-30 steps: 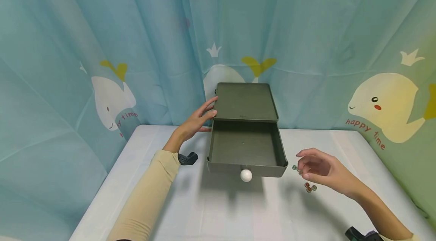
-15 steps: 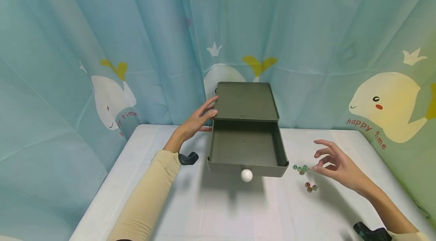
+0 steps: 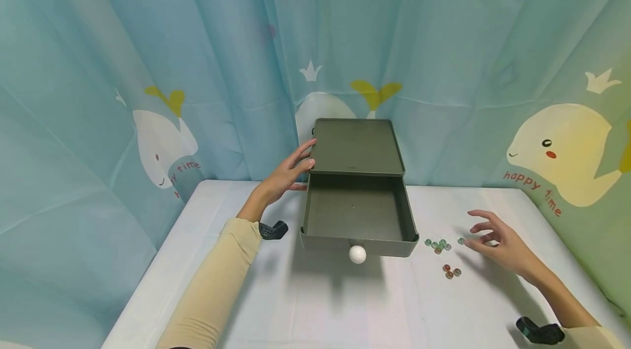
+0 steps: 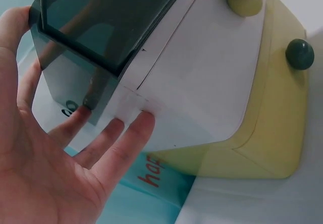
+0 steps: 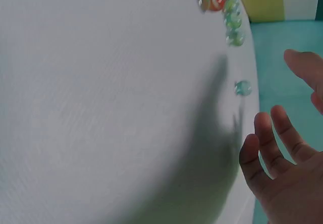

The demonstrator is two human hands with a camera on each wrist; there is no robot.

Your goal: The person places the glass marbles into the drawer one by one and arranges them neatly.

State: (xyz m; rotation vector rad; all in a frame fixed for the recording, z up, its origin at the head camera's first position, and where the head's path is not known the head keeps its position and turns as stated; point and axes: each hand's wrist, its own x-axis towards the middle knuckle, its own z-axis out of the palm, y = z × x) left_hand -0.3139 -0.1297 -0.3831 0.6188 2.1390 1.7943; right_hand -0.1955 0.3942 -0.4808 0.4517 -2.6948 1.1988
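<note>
A teal curtain (image 3: 231, 53) printed with whales hangs behind the white, cloth-covered tabletop (image 3: 394, 316), and from my remote seat I have both hands in view. Toward the far edge, about midway between the left and right edges, stands a small cabinet (image 3: 357, 146) with an olive-green top. Its olive-green top drawer (image 3: 325, 244) with a round white knob (image 3: 357, 254) is drawn out toward the near edge; in the left wrist view I also see a white drawer front (image 4: 202, 72) and a yellow one (image 4: 277, 103), both apparently pushed in. The person's left hand (image 3: 282, 176) is spread, fingertips resting against the cabinet's left side, grasping nothing that I can see. The right hand (image 3: 508, 245), between the marbles and the tabletop's right edge, has its fingers gently bent and parted from the thumb, with nothing held; a single clear-green glass marble (image 3: 461, 240) lies on the cloth just beside its fingertips. A cluster of mostly green glass marbles (image 3: 441, 247) lies nearer the drawer's front right corner, and a small group including reddish-brown marbles (image 3: 449, 275) lies closer to the near edge. As I judge it, the drawer being out is the finished part; every marble I can make out remains on the tabletop, so their handling looks barely begun.
</note>
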